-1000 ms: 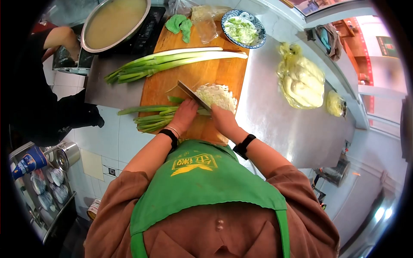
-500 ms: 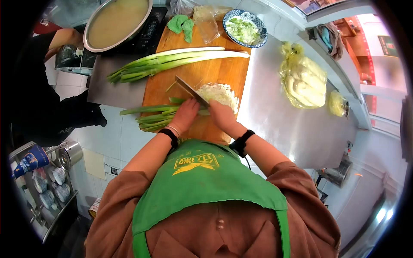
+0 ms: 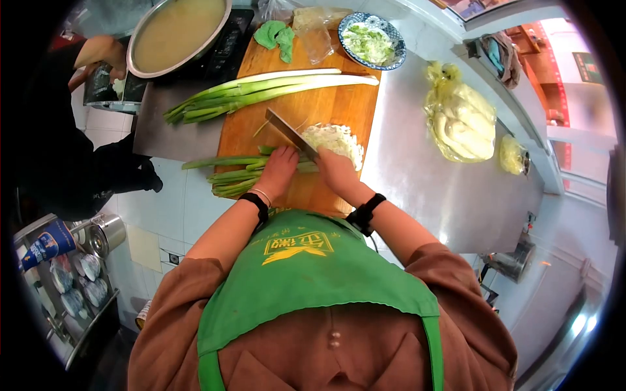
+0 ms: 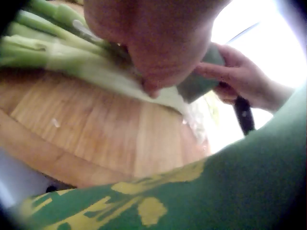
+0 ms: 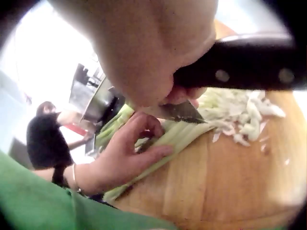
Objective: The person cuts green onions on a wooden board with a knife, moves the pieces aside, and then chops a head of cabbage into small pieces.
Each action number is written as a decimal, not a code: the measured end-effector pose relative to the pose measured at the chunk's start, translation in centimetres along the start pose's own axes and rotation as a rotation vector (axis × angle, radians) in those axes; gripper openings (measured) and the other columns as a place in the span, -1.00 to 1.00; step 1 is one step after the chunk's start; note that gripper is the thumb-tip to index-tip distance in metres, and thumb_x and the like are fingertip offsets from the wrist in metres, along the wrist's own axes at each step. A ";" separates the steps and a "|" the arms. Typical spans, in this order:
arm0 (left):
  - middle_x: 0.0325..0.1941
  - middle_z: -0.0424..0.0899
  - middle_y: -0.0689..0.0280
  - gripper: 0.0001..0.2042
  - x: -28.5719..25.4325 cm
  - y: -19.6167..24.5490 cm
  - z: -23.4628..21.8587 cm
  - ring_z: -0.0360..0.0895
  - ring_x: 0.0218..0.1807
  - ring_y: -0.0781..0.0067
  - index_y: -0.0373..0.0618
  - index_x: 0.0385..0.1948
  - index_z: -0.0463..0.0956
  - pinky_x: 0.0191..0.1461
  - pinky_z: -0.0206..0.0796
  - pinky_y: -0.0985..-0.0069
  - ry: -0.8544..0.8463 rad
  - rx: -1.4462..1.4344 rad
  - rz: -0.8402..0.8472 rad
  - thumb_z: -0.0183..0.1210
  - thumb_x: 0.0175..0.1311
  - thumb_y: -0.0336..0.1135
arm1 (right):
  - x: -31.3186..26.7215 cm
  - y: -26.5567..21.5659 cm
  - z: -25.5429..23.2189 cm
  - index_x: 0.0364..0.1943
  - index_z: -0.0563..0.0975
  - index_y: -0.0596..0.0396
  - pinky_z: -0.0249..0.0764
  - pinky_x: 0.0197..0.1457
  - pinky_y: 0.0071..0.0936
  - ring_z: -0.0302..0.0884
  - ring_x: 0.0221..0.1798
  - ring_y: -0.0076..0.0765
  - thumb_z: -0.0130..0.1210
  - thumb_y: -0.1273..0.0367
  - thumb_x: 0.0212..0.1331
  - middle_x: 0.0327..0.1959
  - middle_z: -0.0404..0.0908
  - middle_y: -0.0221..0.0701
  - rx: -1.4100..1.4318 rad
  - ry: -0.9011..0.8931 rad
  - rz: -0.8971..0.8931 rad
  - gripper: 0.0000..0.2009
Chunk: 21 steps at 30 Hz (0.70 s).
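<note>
One knife (image 3: 285, 130), one board (image 3: 241, 133), two scallion bunches (image 3: 261, 91), one bowl (image 3: 400, 52), one pan (image 3: 151, 75), two yellow bags (image 3: 462, 124)

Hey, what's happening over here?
Someone in a green apron is slicing scallions. The left hand holds the bunch on the board, and the right hand grips the knife, its blade at the cut end. Chopped pieces lie beyond the blade. Another bunch lies whole nearby, and a bowl holds more chopped greens.
</note>
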State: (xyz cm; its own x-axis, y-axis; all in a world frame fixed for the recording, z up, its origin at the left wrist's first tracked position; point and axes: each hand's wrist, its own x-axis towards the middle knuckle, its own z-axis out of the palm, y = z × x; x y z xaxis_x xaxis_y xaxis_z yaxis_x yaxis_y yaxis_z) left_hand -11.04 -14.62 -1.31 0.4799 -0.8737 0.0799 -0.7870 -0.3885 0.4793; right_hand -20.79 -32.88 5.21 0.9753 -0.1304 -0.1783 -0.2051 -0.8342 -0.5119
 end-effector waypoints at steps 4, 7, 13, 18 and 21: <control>0.08 0.50 0.04 -0.61 0.2 -0.1 0.0 0.42 0.15 -0.06 -0.23 -0.11 0.51 0.26 0.33 0.14 0.041 -0.062 0.012 0.35 -0.04 -0.43 | -2.0 -0.1 -3.2 -0.18 0.38 0.10 0.46 -0.27 0.16 0.58 -0.30 0.34 0.03 0.34 0.39 -0.38 0.62 0.01 0.019 -0.091 0.092 -0.86; 0.07 0.50 0.04 -0.61 0.1 0.1 0.3 0.42 0.15 -0.06 -0.24 -0.12 0.50 0.26 0.34 0.14 0.094 -0.060 -0.002 0.34 -0.05 -0.45 | -4.1 0.3 -1.5 -0.18 0.39 0.09 0.46 -0.27 0.17 0.59 -0.30 0.33 0.05 0.32 0.39 -0.39 0.62 0.02 0.048 0.011 0.029 -0.84; 0.09 0.51 0.06 -0.62 0.0 -0.1 0.4 0.42 0.16 -0.06 -0.24 -0.11 0.51 0.27 0.33 0.16 0.036 -0.044 0.009 0.32 -0.04 -0.45 | -0.6 0.5 0.6 -0.13 0.38 0.09 0.46 -0.24 0.15 0.60 -0.28 0.32 0.03 0.36 0.40 -0.33 0.64 0.00 0.030 -0.008 0.024 -0.86; 0.07 0.51 0.06 -0.62 -0.2 -0.3 0.7 0.41 0.16 -0.05 -0.23 -0.11 0.50 0.26 0.33 0.16 0.075 -0.057 0.016 0.32 -0.04 -0.45 | -2.9 -0.2 -2.4 -0.17 0.39 0.10 0.46 -0.27 0.15 0.58 -0.30 0.34 0.06 0.36 0.38 -0.40 0.61 0.03 0.045 -0.097 0.082 -0.87; 0.07 0.50 0.05 -0.61 -0.2 -0.2 0.7 0.41 0.17 -0.06 -0.22 -0.10 0.49 0.27 0.32 0.16 0.081 -0.052 0.009 0.34 -0.03 -0.43 | -2.7 1.0 1.1 -0.17 0.40 0.11 0.49 -0.25 0.14 0.59 -0.28 0.36 0.02 0.39 0.38 -0.38 0.62 0.04 0.011 -0.084 0.067 -0.90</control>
State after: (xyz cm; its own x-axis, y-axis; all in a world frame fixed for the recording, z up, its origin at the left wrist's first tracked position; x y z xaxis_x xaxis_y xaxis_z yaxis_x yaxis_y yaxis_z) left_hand -11.24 -14.60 -2.04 0.5046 -0.8496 0.1533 -0.7712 -0.3637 0.5226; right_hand -23.70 -32.73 4.25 0.9491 -0.1404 -0.2819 -0.2713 -0.8192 -0.5054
